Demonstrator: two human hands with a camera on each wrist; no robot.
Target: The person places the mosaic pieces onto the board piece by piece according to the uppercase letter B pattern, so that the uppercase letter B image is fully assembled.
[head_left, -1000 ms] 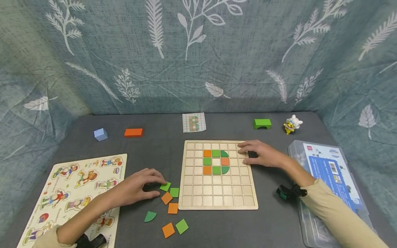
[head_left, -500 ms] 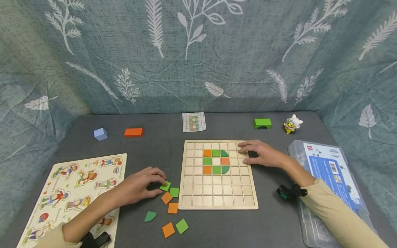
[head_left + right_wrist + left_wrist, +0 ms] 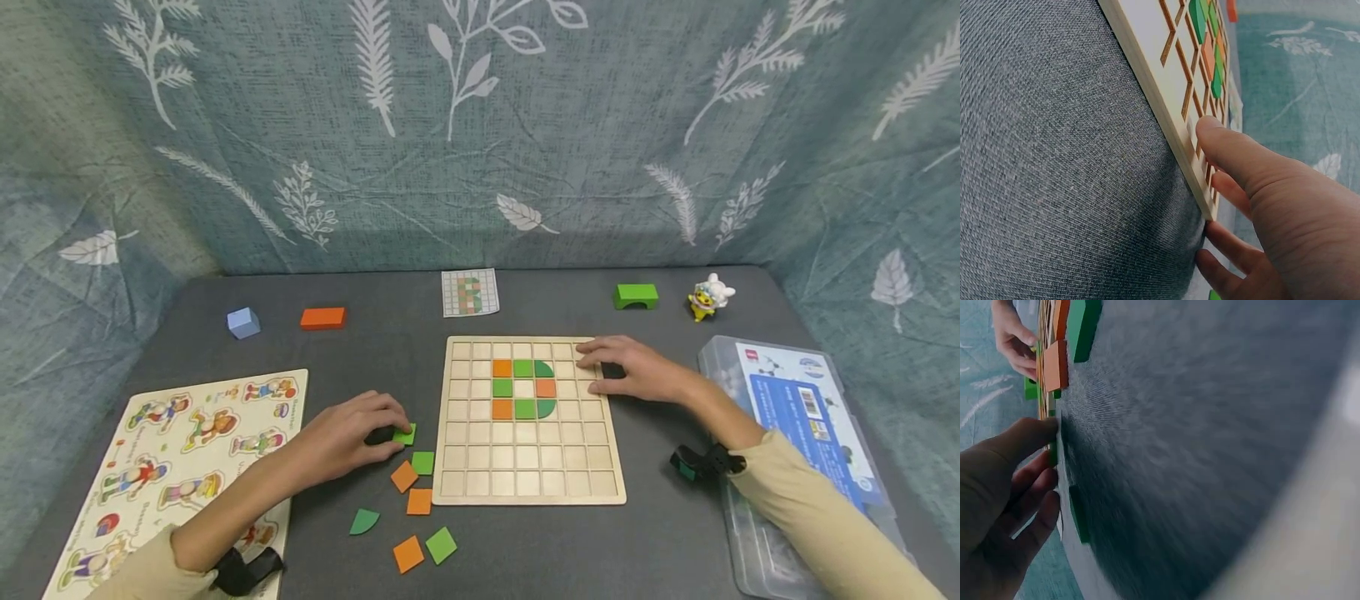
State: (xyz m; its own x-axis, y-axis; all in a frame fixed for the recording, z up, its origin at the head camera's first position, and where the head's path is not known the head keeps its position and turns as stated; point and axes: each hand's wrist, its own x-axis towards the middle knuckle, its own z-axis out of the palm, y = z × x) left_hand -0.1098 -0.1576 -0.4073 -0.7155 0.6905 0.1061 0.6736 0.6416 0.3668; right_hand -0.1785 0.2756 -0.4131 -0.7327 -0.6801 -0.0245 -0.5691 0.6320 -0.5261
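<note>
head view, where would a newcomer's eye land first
Probably on the wooden grid board near the middle, where a ring of orange and green tiles surrounds one bare square. Next might come the left hand, holding a green square tile left of the board, then the colourful cartoon sports puzzle at lower left.

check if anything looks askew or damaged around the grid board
Nothing looks damaged. The loose tiles beside the grid board lie at mixed angles, unlike the pieces seated squarely in its cells, so they look untidy.
</note>
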